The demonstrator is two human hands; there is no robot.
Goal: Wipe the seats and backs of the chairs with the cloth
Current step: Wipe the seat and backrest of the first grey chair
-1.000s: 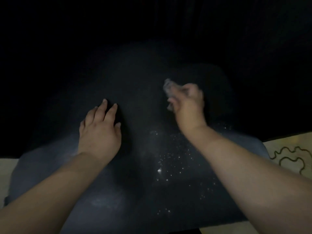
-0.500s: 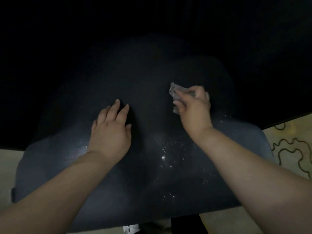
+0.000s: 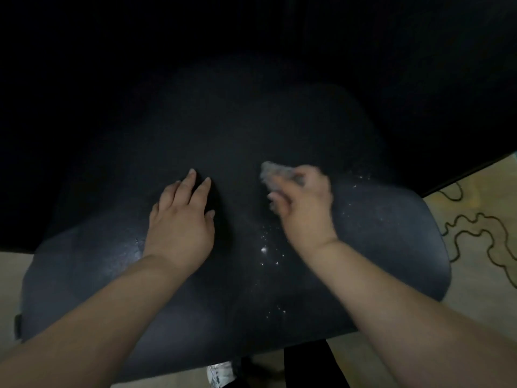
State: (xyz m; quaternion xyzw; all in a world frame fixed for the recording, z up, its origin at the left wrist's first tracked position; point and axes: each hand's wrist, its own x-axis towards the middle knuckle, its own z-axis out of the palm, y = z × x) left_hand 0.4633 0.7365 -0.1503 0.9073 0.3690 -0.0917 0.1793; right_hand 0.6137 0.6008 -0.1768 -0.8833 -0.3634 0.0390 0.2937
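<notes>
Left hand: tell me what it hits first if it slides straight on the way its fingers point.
The left hand would likely just cross more dark chair seat; beyond is too dark to judge.

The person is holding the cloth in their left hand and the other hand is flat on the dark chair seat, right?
Not quite. The head view shows the cloth gripped in the right hand, not the left. It is the left hand that lies flat with straight fingers on the dark chair seat.
</notes>
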